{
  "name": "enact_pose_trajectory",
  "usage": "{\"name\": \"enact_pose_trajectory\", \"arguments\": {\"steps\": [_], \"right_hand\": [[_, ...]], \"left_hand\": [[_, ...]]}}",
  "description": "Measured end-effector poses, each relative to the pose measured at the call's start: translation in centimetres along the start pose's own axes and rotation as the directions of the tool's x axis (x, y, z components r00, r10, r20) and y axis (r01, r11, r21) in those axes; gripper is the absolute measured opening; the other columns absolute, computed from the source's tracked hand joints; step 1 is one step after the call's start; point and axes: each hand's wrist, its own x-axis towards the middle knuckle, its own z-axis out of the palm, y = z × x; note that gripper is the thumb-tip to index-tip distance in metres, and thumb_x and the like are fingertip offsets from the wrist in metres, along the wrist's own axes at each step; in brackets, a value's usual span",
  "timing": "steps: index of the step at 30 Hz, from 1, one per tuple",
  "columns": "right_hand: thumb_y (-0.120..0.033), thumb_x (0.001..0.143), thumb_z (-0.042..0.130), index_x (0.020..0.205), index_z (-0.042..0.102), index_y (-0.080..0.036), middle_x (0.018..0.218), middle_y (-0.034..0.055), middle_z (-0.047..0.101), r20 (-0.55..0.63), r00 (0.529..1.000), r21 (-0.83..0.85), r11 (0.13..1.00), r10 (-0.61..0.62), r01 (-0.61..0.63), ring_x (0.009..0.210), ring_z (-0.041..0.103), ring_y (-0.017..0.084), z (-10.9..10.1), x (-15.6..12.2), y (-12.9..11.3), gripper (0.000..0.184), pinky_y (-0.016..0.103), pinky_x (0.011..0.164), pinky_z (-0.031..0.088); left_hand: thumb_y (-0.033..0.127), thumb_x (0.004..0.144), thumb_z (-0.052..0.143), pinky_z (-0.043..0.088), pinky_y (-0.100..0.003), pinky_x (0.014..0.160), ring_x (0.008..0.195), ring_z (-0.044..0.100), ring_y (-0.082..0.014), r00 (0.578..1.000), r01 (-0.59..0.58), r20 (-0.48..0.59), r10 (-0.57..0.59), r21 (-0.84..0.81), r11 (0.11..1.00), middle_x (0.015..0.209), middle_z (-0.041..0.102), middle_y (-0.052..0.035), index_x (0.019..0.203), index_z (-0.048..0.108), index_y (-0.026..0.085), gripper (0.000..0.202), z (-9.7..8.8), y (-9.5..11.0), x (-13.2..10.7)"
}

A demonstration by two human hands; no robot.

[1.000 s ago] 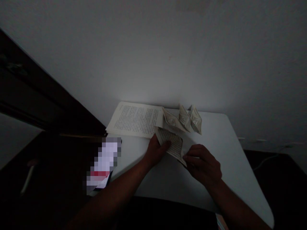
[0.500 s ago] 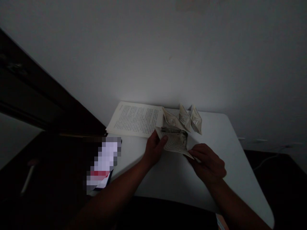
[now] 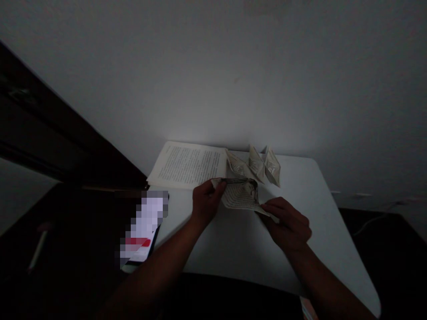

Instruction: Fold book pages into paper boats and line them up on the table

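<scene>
Between my hands, above the white table, is a folded paper boat made from a printed page, its middle opened out with dark shaded folds. My left hand pinches its left corner, thumb on top. My right hand grips the right corner between thumb and fingers. Just behind it stand three finished paper boats: the left one, the middle one and the right one. They are folded from similar printed paper.
A printed book lies at the table's back left. At the left edge is a phone with a lit, partly blurred screen. The white table stands against a wall; a dark door frame is on the left.
My left hand has moved left to the paper's outer corner. The held paper is stretched wider and flatter, its right corner reaching farther into my right hand. The standing boats have not moved.
</scene>
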Motion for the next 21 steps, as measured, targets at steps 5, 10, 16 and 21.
{"name": "enact_pose_trajectory", "arguments": {"steps": [5, 10, 16, 21], "right_hand": [[-0.005, 0.066, 0.071, 0.097, 0.066, -0.021, 0.079, 0.0031, 0.068, 0.008, 1.000, -0.050, 0.999, 0.021, -0.021, 0.068, 0.065, 0.016, 0.1, 0.5, -0.3, 0.035, 0.029, 0.057, 0.055], [-0.017, 0.072, 0.069, 0.091, 0.067, -0.019, 0.074, 0.0020, 0.068, 0.090, 0.992, -0.105, 0.991, 0.090, -0.080, 0.063, 0.064, 0.015, 0.0, 0.9, -0.6, 0.020, 0.027, 0.058, 0.054], [-0.030, 0.082, 0.057, 0.073, 0.067, -0.018, 0.058, -0.0003, 0.063, 0.173, 0.935, -0.263, 0.929, 0.310, -0.260, 0.050, 0.058, 0.011, 0.1, 1.2, -0.7, 0.018, 0.022, 0.052, 0.048], [-0.036, 0.084, 0.051, 0.053, 0.058, -0.017, 0.045, -0.0023, 0.053, 0.279, 0.859, -0.334, 0.882, 0.429, -0.332, 0.040, 0.048, 0.008, 0.4, 1.1, -0.8, 0.037, 0.020, 0.043, 0.036]], "left_hand": [[0.036, 0.080, 0.058, 0.036, -0.018, 0.048, 0.049, 0.047, -0.0076, 0.995, -0.070, -0.062, 0.080, 0.151, 0.986, 0.052, 0.055, 0.0031, 0.065, 0.066, 0.014, 0.028, -0.3, 0.3, 0.1], [0.033, 0.082, 0.058, 0.043, -0.019, 0.053, 0.054, 0.055, -0.0093, 0.985, -0.112, -0.110, 0.131, 0.164, 0.980, 0.061, 0.064, 0.0004, 0.075, 0.070, 0.015, 0.023, -0.5, 0.5, 0.4], [0.028, 0.082, 0.058, 0.052, -0.025, 0.071, 0.076, 0.066, -0.0144, 0.961, -0.224, -0.127, 0.246, 0.168, 0.960, 0.085, 0.072, -0.0034, 0.089, 0.071, 0.019, 0.017, -0.9, 0.5, 0.4], [0.021, 0.081, 0.059, 0.054, -0.027, 0.076, 0.080, 0.068, -0.0142, 0.909, -0.380, -0.091, 0.406, 0.213, 0.900, 0.090, 0.072, -0.0039, 0.094, 0.070, 0.020, 0.017, -1.0, 0.6, 0.4]]}}
